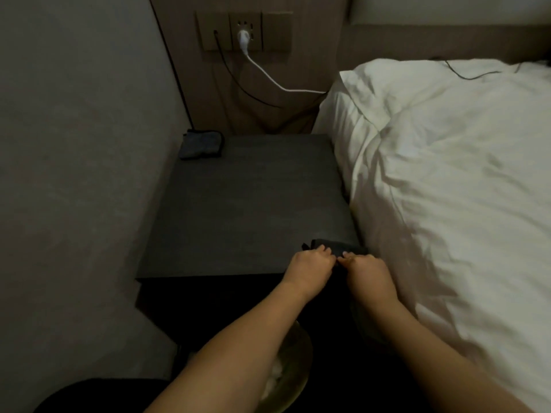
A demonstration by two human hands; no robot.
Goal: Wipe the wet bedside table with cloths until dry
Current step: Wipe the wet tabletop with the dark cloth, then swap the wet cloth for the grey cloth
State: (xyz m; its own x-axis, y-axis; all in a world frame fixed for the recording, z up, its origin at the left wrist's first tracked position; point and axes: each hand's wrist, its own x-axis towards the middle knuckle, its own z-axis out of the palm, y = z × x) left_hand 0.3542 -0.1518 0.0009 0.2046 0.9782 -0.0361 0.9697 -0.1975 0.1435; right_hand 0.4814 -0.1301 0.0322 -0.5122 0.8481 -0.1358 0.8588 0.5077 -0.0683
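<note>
The dark grey bedside table stands between the wall and the bed. At its front right corner lies a dark cloth. My left hand and my right hand sit side by side at the table's front edge, both with fingers closed on the near edge of that dark cloth. A second, blue-grey folded cloth rests at the table's back left corner, far from both hands. The dim light hides whether the tabletop is wet.
A bed with white bedding presses against the table's right side. A grey wall borders the left. A socket panel with a white cable and a black cable hangs behind the table. A bin stands on the floor below my arms.
</note>
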